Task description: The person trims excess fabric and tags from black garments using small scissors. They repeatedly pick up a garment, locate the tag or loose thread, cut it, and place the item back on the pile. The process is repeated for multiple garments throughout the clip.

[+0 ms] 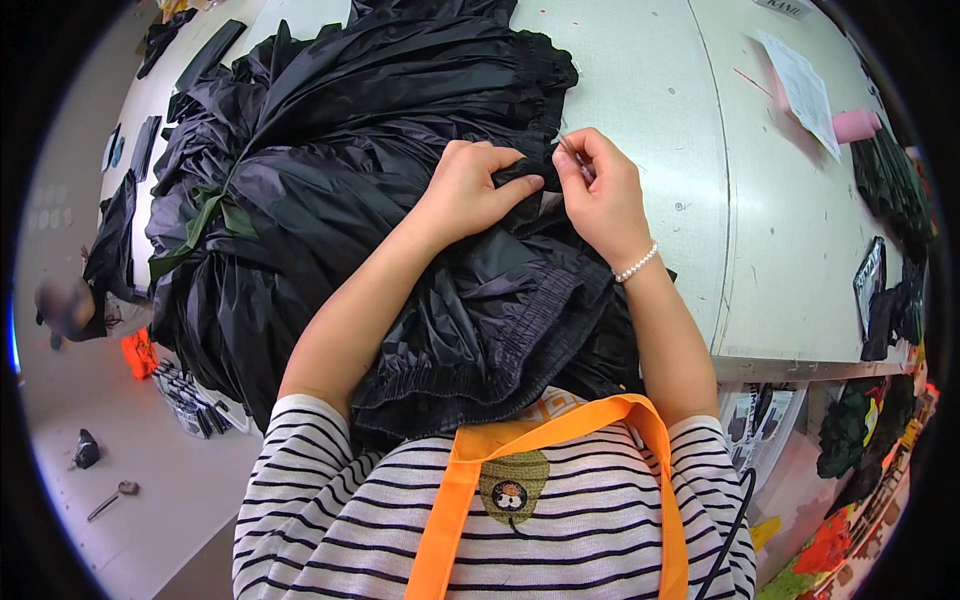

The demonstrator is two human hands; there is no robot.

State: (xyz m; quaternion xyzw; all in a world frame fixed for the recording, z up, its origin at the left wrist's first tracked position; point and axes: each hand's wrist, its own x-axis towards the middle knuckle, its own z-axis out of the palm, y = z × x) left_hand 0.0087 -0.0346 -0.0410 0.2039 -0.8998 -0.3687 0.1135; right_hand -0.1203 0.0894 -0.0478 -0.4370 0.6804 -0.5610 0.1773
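Note:
A large heap of shiny black garments [330, 190] with gathered elastic edges covers the table in front of me and hangs toward my lap. My left hand [472, 190] is closed on the black fabric, thumb and fingers pinching it near a gathered edge. Just right of it, my right hand [603, 190] is closed around a small thin metal tool [566, 146], whose tip points up toward loose pale threads at the fabric edge. Most of that tool is hidden inside the fingers. A gathered elastic waistband or hem [520, 345] lies nearest my body.
The pale table [660, 90] carries a paper sheet [800, 90], a pink thread cone [856, 126] and dark fabric [890, 190] at right. A dark green strip [205, 225] lies on the heap. Beneath the table's right edge stands a plastic bin [765, 425]. Another person [75, 305] is at far left.

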